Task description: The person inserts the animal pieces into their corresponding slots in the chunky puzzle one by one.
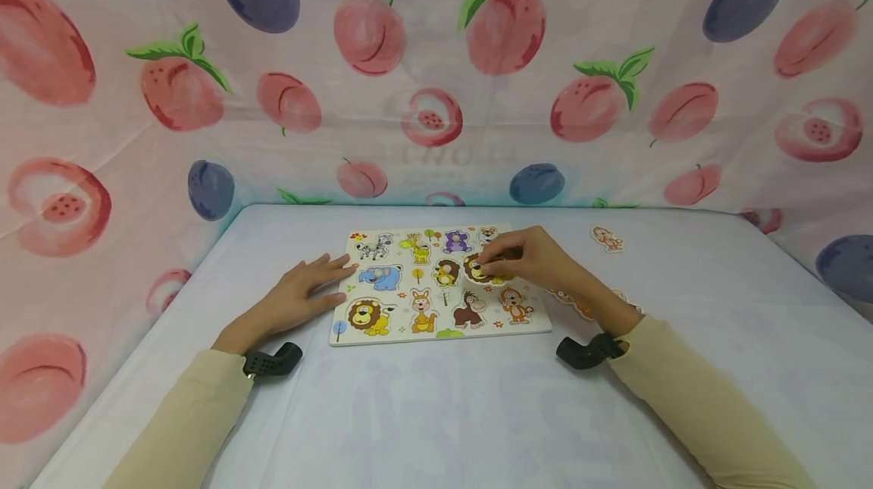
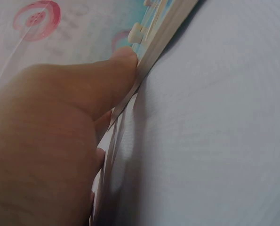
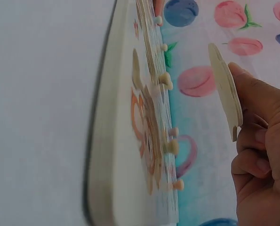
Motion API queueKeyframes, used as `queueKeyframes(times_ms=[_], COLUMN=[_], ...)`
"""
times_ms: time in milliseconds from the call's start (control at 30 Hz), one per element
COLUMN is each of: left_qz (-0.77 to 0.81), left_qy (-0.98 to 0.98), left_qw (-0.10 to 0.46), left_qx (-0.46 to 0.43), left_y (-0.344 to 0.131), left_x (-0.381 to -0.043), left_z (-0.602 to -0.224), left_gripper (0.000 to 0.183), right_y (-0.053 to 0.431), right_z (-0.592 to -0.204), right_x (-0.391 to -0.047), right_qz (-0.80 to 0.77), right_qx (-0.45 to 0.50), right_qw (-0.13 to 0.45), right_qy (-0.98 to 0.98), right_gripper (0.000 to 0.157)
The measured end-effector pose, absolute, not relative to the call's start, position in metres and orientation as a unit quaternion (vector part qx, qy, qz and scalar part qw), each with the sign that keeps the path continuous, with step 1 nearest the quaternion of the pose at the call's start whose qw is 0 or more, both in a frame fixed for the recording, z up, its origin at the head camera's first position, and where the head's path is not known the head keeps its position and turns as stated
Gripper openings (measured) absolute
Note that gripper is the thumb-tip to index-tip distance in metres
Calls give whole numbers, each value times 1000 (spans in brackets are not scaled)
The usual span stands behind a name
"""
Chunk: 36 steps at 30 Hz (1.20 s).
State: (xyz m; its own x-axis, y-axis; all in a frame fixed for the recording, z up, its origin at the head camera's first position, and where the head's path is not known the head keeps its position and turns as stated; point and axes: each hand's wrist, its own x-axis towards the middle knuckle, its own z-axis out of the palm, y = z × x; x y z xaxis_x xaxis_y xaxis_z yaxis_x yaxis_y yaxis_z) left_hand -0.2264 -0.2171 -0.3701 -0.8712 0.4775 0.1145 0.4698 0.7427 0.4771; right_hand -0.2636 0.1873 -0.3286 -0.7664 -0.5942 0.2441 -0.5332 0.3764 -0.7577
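Note:
A white wooden puzzle board (image 1: 539,322) with animal pictures lies on the table. My right hand (image 1: 528,258) pinches a lion puzzle piece (image 1: 475,268) between thumb and finger, over the board's right half. In the right wrist view the piece (image 3: 227,94) is seen nearly edge-on, apart from the board. My left hand (image 1: 300,296) lies at the board's left edge with fingers spread; its thumb (image 2: 123,66) touches that edge in the left wrist view. Knobbed pieces sit in the board, among them an elephant (image 1: 380,278) and a hedgehog (image 1: 446,274). At the lower left is a lion picture (image 1: 368,317).
A loose monkey piece (image 1: 607,239) lies on the table beyond the board's right side. More loose pieces (image 1: 576,303) lie partly hidden under my right forearm. A fruit-print cloth (image 1: 436,42) stands behind the white-covered table (image 1: 436,413).

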Motion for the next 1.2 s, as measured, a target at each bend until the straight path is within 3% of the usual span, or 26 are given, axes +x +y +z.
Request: queueKeyframes(times_ms=[367,600,1200], left_qz=[249,252,254], left_qy=[933,934,936], left_qw=[1,1,4], left_qx=[260,254,245], left_y=[-217,-217,-216], left_x=[-228,-228,-226], left_z=[-371,-372,-370], left_gripper=[55,54,54], right_y=[163,141,113], right_z=[-329,-308,-334], right_x=[-263,-245,-259], right_qz=[-443,-455,-438], right_qx=[-381,-392,-430], right_qw=[32,56,52], right_qy=[811,798,788], right_gripper=[10,9,9])
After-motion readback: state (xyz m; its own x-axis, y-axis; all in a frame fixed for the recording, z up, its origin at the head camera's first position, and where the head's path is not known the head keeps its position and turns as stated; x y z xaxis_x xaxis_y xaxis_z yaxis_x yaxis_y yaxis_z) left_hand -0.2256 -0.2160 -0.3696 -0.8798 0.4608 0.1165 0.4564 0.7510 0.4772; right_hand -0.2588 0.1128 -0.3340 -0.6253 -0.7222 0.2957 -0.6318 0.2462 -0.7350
